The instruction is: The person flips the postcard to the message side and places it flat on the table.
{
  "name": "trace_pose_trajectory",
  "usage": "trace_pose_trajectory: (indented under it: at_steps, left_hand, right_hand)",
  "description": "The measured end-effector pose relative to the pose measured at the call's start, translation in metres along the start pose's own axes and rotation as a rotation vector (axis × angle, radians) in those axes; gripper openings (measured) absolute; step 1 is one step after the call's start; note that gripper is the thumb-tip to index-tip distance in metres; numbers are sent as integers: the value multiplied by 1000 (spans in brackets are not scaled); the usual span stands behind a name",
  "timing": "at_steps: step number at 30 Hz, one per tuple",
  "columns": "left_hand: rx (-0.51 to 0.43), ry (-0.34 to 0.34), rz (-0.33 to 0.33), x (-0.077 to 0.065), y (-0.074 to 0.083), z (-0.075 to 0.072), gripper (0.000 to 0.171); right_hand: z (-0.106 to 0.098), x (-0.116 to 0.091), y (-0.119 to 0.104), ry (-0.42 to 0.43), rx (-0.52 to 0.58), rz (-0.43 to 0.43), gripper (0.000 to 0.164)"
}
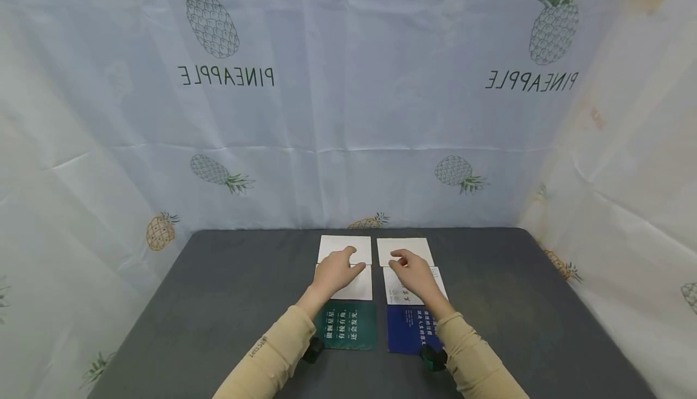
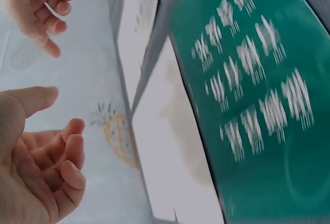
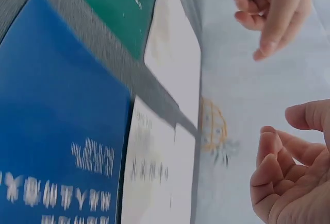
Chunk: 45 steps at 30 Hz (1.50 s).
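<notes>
Both hands hover over two columns of cards on a dark table, nothing in either. My left hand (image 1: 335, 272) is above the white cards of the left column, its fingers loosely bent and thumb apart from them. Under its wrist lies a green card (image 1: 351, 325) with white characters. Over the right column my right hand (image 1: 412, 273) has its fingers loosely curled, thumb close to the index finger. Beneath it are a white card (image 1: 400, 293) with some print and, nearer, a blue card (image 1: 403, 329) with white characters. Plain white cards (image 1: 332, 243) (image 1: 405, 245) lie at the far end.
The dark grey table (image 1: 229, 308) has rounded far corners. Behind it hangs a pale curtain (image 1: 348, 108) with pineapple prints, and similar cloth encloses both sides. Dark wrist devices (image 1: 313, 350) (image 1: 433, 358) sit under both forearms in beige sleeves (image 1: 283, 344).
</notes>
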<state>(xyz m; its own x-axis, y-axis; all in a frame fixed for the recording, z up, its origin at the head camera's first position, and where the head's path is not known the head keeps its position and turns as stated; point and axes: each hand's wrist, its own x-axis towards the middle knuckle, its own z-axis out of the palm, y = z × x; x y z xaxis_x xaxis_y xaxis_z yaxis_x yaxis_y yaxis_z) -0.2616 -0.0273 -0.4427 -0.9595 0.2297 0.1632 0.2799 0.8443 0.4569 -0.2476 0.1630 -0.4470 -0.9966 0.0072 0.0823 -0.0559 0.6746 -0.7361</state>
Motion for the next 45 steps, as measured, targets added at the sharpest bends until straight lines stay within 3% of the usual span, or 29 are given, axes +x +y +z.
trace_pose_trajectory:
  at_steps: [5, 11, 21, 32, 37, 45]
  left_hand:
    - [-84, 23, 17, 1, 14, 19, 50]
    - [-232, -12, 46, -3, 30, 44, 54]
    - [-305, -81, 23, -17, 41, 75, 57]
    - [-475, -169, -50, -29, 42, 83, 57]
    - [-584, -207, -107, -28, 44, 84, 57]
    - [-732, -141, -209, -25, 46, 83, 51]
  right_hand:
    - [-22, -6, 20, 33, -50, 11, 35]
    - [-36, -11, 46, 71, -77, 68, 38]
    - [-42, -24, 76, -5, -121, 199, 51]
    - [-37, -34, 92, -20, -90, 228, 57]
    - [-33, -36, 89, -20, -9, 249, 58]
    - [-33, -34, 92, -17, 150, 287, 57]
